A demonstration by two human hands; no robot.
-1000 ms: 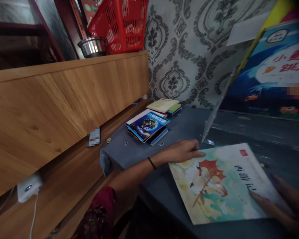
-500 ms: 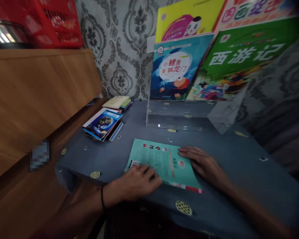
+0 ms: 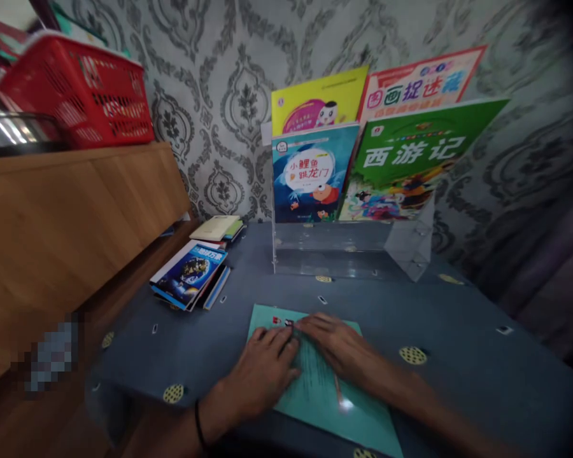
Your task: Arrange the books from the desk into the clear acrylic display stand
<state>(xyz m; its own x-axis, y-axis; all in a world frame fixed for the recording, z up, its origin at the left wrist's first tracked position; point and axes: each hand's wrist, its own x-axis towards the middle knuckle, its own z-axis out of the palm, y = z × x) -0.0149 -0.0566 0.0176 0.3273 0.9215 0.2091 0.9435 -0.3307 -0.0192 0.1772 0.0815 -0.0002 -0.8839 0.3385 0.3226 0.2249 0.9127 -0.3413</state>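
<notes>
While I am watching from my distant seat through the head camera, both hands are lying palm-down on a teal book [image 3: 325,401], which is resting flat on the blue-grey tablecloth [image 3: 463,375], at the near edge of the table. The left hand [image 3: 267,362], with a dark band [image 3: 199,423] at its wrist, is covering the book's left side, its fingers slightly bent. The right hand [image 3: 341,346] is reaching across the upper part with its fingers extended. Neither hand is gripping; their fingertips are almost meeting, but whether they are touching I cannot tell. Behind the book, a clear stand [image 3: 329,257] is holding a yellow book [image 3: 291,108], a blue book [image 3: 310,175], a green book [image 3: 410,159] and a pink book [image 3: 417,86]. At the left, a pile of books [image 3: 188,277] is lying well apart from the hands, and a red basket [image 3: 81,89] is standing on a wooden cabinet [image 3: 86,197].
</notes>
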